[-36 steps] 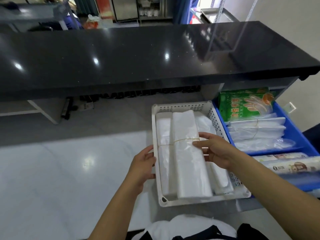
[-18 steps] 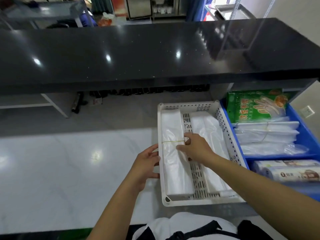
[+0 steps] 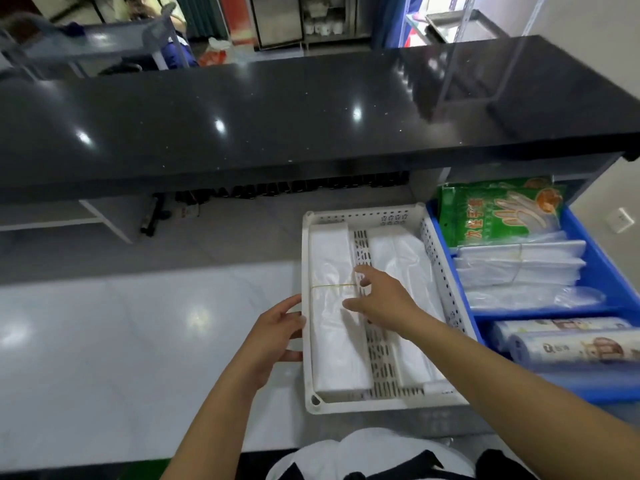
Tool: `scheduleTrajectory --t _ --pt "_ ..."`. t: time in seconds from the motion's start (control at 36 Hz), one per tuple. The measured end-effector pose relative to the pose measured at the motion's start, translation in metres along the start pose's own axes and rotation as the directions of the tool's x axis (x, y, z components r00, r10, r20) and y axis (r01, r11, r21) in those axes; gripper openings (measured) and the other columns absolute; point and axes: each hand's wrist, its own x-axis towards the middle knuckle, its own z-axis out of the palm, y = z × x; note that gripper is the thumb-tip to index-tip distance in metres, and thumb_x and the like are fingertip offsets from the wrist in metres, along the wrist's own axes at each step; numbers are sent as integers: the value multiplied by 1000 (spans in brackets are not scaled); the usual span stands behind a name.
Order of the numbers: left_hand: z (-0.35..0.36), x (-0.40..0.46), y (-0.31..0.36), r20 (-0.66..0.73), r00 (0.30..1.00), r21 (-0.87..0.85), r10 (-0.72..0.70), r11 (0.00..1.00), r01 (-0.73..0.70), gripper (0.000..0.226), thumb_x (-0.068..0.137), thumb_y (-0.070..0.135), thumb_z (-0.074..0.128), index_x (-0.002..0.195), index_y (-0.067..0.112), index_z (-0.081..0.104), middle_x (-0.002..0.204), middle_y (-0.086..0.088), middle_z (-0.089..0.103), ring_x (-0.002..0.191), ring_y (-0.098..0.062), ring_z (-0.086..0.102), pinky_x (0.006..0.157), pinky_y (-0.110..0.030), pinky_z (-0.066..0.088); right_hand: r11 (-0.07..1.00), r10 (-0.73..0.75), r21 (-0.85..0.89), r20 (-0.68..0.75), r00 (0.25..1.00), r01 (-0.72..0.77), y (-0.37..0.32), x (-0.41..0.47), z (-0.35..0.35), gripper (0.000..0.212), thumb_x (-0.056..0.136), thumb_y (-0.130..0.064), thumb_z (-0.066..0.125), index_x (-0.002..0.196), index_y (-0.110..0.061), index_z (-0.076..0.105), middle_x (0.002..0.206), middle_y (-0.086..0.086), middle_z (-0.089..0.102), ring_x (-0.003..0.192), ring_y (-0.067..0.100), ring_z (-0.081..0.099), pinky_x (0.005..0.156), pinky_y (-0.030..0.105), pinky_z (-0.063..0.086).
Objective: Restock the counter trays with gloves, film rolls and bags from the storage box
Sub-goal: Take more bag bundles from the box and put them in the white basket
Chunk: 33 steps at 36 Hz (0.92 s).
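Observation:
A white perforated tray stands on the grey counter. Along its left side lies a bundle of white bags bound by a yellow rubber band. A second bag bundle lies on the tray's right side. My right hand hovers over the tray's middle with fingers spread, its fingertips at the left bundle's edge, holding nothing. My left hand rests against the tray's left rim, fingers relaxed. To the right, a blue storage box holds a green glove pack, clear bag stacks and film rolls.
A black glossy upper counter overhangs the far side. The pale counter surface stretches to the left of the tray. A wall socket is at the far right. My white top shows at the bottom edge.
The bag bundle that my right hand held above the tray now lies along the tray's left side. My right hand has let go and opened above it.

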Motion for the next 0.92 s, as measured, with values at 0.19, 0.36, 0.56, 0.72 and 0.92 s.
scheduleTrajectory --t 0.19,0.36,0.56,0.72,0.92 --pt "5 -13 -3 -183 957 459 225 880 -119 57 92 46 61 143 47 37 148 11 45 128 -16 52 99 -38 48 978 -149 -142 39 988 153 8 -25 -40 68 85 -50 66 145 -32 41 151 -7 42 133 17 45 99 30 40" --pt "22 -40 -9 -233 838 673 493 704 -227 79 85 65 53 151 49 12 165 15 7 152 -14 6 118 -47 21 852 -393 -387 -23 919 354 -2 -65 -53 69 89 -62 51 150 -34 32 161 -4 24 151 18 9 122 43 11" --pt "26 -79 -55 -394 778 662 489 738 -128 82 80 78 39 148 56 -2 164 18 -12 152 -13 -10 120 -46 7 750 -522 -424 92 848 508 -2 -89 -5 72 87 -72 38 150 -44 20 166 -8 -1 151 17 -13 121 51 -4" --pt "4 -147 -110 -591 741 518 318 854 48 79 87 65 50 152 50 7 165 15 -7 152 -12 -9 123 -47 8 658 -625 -303 292 724 690 -22 -117 64 73 86 -74 34 150 -43 22 165 -7 5 151 17 -9 120 45 -6" --pt "-26 -240 -187 -817 576 217 6 930 297 77 90 51 62 153 40 19 166 6 6 152 -17 7 122 -45 17 551 -726 -24 479 493 834 -47 -166 140 66 87 -66 39 147 -37 35 161 -7 23 151 16 7 122 44 11"
